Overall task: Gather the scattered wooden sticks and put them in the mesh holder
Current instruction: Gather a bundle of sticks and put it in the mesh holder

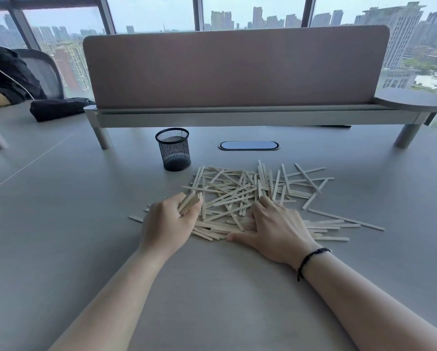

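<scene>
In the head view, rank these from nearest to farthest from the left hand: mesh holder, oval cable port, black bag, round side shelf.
From the left hand, which grips a bundle of sticks:
1. Mesh holder, just beyond it.
2. Oval cable port, beyond and to the right.
3. Black bag, far left.
4. Round side shelf, far right.
</scene>
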Demonstrator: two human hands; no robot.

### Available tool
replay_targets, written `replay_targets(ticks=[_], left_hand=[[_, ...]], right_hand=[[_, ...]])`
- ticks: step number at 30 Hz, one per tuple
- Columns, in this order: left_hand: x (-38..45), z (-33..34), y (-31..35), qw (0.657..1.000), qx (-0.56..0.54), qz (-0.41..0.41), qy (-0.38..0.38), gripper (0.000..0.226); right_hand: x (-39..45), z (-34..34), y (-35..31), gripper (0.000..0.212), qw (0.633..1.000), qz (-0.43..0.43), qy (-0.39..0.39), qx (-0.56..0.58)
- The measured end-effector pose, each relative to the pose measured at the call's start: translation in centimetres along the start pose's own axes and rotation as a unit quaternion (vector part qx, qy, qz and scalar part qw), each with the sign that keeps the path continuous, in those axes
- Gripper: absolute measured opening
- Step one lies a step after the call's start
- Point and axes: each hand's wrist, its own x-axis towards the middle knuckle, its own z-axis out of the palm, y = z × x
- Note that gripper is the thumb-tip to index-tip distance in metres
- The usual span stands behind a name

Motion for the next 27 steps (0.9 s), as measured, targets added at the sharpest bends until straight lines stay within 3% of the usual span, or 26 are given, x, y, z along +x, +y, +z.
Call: replay_targets(ticks=[9, 21, 27], left_hand=[[-0.6, 1.0, 0.4, 0.997, 0.05, 0.041, -0.047, 0.052], [-0.9, 1.8, 0.9, 0.986, 0.079, 0.08, -0.121, 0.029], [-1.4, 2.4, 2.3, 0.98, 0.005, 0.127, -0.151, 0.025]], right_hand=[[0.1, -0.2, -0.2, 0.091, 1.0, 0.012, 0.008, -0.012], [-0.2, 0.7, 0.1, 0.068, 0.996, -0.071, 0.052, -0.003], [-0.2, 0.7, 0.2, 0.063, 0.995, -0.082, 0.049, 0.016]])
